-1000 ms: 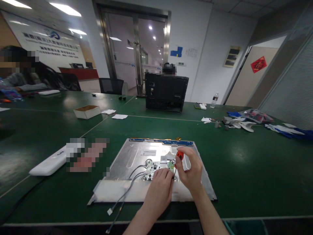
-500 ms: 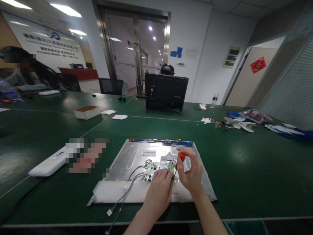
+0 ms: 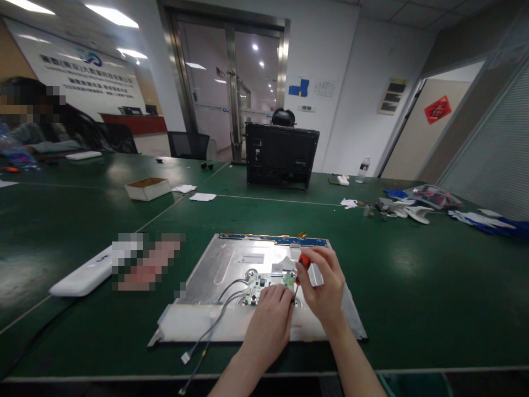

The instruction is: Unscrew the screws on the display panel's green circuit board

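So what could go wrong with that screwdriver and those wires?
The screwdriver in the right hand might slip and poke the left hand, which is very close. It could also scratch the circuit board. And the loose wires run past the near edge of the panel, so they might get snagged.

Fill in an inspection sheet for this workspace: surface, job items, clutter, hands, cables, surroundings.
Surface: green table with visible seams.
Job's things: metal panel lying flat, circuit board on it, red-orange screwdriver.
Clutter: open box, paper and bottle farther back.
Hands: left hand over the circuit board; right hand gripping the screwdriver, tip near the left fingertips.
Cables: grey cables run from the board's left side past the panel's near edge, connectors loose.
Surroundings: black display upright beyond; glass doors behind.
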A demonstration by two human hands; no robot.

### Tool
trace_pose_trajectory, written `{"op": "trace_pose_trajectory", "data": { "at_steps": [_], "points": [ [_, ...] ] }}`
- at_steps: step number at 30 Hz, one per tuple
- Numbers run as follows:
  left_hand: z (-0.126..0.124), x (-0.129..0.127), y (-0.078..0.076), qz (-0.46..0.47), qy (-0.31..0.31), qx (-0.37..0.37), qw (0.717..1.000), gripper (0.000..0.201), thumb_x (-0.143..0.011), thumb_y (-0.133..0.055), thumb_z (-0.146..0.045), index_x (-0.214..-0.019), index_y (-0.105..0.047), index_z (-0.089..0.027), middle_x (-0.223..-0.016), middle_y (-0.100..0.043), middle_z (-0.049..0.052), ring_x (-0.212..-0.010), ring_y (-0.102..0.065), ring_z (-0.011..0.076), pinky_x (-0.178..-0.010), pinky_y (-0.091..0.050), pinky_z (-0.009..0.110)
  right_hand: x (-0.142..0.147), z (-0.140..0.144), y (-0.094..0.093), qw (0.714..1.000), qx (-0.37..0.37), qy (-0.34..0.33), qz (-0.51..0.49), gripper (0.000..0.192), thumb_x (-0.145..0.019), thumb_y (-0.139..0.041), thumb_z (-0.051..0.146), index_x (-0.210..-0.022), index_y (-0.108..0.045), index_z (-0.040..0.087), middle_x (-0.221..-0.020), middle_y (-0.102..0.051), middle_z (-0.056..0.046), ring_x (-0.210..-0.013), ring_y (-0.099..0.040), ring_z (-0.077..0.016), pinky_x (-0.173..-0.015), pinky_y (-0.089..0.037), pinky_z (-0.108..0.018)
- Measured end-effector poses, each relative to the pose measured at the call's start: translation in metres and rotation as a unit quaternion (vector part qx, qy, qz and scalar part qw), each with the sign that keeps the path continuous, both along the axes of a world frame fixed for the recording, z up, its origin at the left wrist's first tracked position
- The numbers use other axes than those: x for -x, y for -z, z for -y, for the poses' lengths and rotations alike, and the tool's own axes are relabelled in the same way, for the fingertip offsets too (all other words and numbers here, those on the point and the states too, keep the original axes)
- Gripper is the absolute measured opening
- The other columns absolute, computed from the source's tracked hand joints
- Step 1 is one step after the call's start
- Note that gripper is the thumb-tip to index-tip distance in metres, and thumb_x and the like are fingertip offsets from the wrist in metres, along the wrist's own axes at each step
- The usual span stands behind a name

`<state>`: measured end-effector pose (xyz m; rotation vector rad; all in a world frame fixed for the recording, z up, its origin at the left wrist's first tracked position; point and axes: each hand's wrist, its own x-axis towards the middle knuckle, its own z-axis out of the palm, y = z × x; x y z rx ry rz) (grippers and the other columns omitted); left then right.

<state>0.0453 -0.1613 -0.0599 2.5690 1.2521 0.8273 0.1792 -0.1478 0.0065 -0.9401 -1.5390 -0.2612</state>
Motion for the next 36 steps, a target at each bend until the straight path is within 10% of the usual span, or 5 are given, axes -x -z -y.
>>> {"op": "trace_pose_trajectory", "data": {
  "at_steps": [36],
  "points": [
    [-0.001, -0.001, -0.001, -0.004, -0.009, 0.003, 1.0, 0.016, -0.086, -0.044, -0.008, -0.093, -0.052, -0.019, -0.094, -0.057, 0.006, -0.092, -0.052, 0.0251, -0.086, -0.041, 0.042, 0.001, -0.001, 0.014, 0.996, 0.034, -0.064, -0.054, 0.023, -0.085, -0.061, 0.02, -0.105, -0.049, 0.021, -0.089, -0.066, -0.005, -0.076, -0.066, -0.017, -0.068, -0.056, -0.032]
  ]
}}
